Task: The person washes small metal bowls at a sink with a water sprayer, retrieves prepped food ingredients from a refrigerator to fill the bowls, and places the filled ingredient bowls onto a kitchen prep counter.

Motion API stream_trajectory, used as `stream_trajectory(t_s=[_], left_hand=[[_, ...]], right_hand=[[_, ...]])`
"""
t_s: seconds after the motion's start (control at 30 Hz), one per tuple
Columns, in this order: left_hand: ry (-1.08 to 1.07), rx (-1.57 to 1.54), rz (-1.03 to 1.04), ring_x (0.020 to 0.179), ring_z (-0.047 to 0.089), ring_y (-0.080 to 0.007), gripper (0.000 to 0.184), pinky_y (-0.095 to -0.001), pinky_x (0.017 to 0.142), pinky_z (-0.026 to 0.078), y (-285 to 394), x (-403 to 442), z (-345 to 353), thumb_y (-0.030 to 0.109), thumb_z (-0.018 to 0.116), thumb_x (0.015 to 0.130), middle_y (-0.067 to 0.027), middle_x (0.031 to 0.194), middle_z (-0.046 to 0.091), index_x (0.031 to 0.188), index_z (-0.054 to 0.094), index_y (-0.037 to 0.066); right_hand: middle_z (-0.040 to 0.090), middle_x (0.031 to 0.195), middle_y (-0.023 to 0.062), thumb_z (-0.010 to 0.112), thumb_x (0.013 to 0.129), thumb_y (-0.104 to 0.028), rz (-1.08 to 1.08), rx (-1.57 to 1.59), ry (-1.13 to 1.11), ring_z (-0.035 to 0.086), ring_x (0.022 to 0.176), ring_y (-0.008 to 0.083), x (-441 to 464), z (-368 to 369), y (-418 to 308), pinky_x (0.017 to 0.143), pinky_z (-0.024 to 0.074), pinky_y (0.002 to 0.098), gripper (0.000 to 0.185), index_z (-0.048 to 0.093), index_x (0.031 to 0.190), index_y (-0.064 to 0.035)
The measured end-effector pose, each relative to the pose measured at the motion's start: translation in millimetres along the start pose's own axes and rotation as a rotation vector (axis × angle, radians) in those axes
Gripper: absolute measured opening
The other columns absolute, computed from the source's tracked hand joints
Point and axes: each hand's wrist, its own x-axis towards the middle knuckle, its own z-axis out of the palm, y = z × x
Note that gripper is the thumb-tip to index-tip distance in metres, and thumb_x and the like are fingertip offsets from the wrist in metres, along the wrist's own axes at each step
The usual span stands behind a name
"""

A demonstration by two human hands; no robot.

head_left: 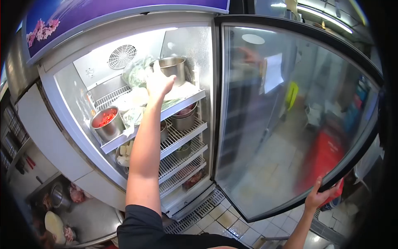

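My left hand (159, 83) reaches to the top shelf of an open glass-door fridge, thumb and a finger stretched apart. It is in front of a steel pot (174, 65) and beside a clear plastic bag of greens (137, 72); glare hides whether it touches either. My right hand (320, 196) grips the lower outer edge of the fridge door (273, 124), which is swung open to the right. A steel pot of chopped red peppers (108, 124) stands at the shelf's front left. Wrapped bundles (132, 116) lie beside it.
Lower wire racks (178, 164) hold several steel pots and a container of pale chunks (124, 154). At lower left is a steel counter (95, 218) with a metal pot and meat. A floor drain grate (195, 213) runs before the fridge over tiles.
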Motion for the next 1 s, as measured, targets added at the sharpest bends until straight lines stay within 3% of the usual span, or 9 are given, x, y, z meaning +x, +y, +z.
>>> stream_trajectory(t_s=[0.07,0.17,0.27,0.3,0.67,0.87,0.97,1.0], left_hand=[[-0.141,-0.112,-0.075,0.12,0.053,-0.0369,0.075,-0.0459,0.101,0.044,-35.7,45.0,65.0,0.038,0.075,0.076,-0.0228,0.138,0.046,0.139,0.043,0.014],[-0.212,-0.29,-0.292,0.111,0.057,-0.0366,0.058,-0.0465,0.094,0.046,-16.7,32.5,34.8,0.034,0.082,0.068,-0.0205,0.127,0.05,0.113,0.054,0.011],[0.058,-0.307,-0.129,0.103,0.06,-0.035,0.049,-0.0461,0.088,0.048,-30.8,14.3,48.0,0.026,0.086,0.061,-0.0162,0.109,0.052,0.092,0.053,0.008],[0.137,-0.347,-0.127,0.097,0.059,-0.0338,0.045,-0.0448,0.086,0.048,-26.0,6.9,45.8,0.017,0.087,0.058,-0.0126,0.101,0.051,0.088,0.055,0.006],[0.201,-0.448,0.005,0.093,0.059,-0.034,0.038,-0.0425,0.082,0.049,-16.7,-28.7,21.8,0.006,0.084,0.058,-0.0152,0.107,0.053,0.084,0.055,0.003],[0.263,-0.445,0.078,0.09,0.058,-0.0298,0.042,-0.0396,0.08,0.048,-23.4,-27.4,30.5,0.007,0.086,0.056,-0.0116,0.098,0.054,0.083,0.055,0.004],[0.18,-0.452,0.008,0.094,0.059,-0.0336,0.038,-0.0434,0.081,0.049,-16.5,-22.3,26.5,0.007,0.083,0.06,-0.0137,0.102,0.054,0.084,0.055,0.004],[0.131,-0.45,-0.029,0.099,0.059,-0.0346,0.04,-0.0435,0.084,0.049,-21.4,-13.9,35.7,0.009,0.083,0.062,-0.0152,0.108,0.054,0.091,0.057,0.005]], right_hand=[[0.035,0.145,0.0197,0.062,0.094,-0.011,0.001,0.041,-0.031,0.041,0.127,0.0254,-2.3,-3.2,2.9,0.107,0.0322,0.0339,0.071,0.019,0.148,0.0038],[0.037,0.143,0.0176,0.061,0.094,-0.01,-0.017,0.041,-0.011,0.044,0.123,0.0237,-1.1,-0.8,-2.7,0.104,0.0344,0.0328,0.072,0.017,0.15,0.0026],[0.039,0.141,0.0155,0.061,0.094,-0.009,0.063,0.14,-0.057,0.047,0.119,0.0213,-6.7,-4.3,4.7,0.101,0.0371,0.0311,0.074,0.015,0.151,0.0011],[0.039,0.14,0.0149,0.061,0.094,-0.008,0.06,0.13,-0.054,0.048,0.117,0.0206,-6.5,-4.2,4.9,0.101,0.0378,0.0308,0.074,0.015,0.151,0.0008],[0.038,0.141,0.0147,0.059,0.094,-0.006,0.001,0.101,-0.02,0.047,0.118,0.0205,-5.8,-1.9,6.4,0.1,0.0382,0.0306,0.073,0.014,0.151,0.0006],[0.03,0.148,0.0157,0.058,0.094,-0.006,0.017,0.113,-0.03,0.043,0.123,0.0208,-6.8,-2.4,3.8,0.101,0.038,0.0313,0.073,0.013,0.151,0.0004],[0.03,0.148,0.0154,0.058,0.095,-0.006,-0.025,0.051,-0.014,0.043,0.122,0.0207,-8.0,-2.9,7.3,0.1,0.0389,0.0309,0.073,0.013,0.151,0.0002],[0.031,0.148,0.0155,0.058,0.094,-0.006,0.012,0.102,-0.017,0.043,0.123,0.0213,-8.1,-3.7,6.9,0.101,0.0379,0.0313,0.073,0.013,0.151,0.0005]])
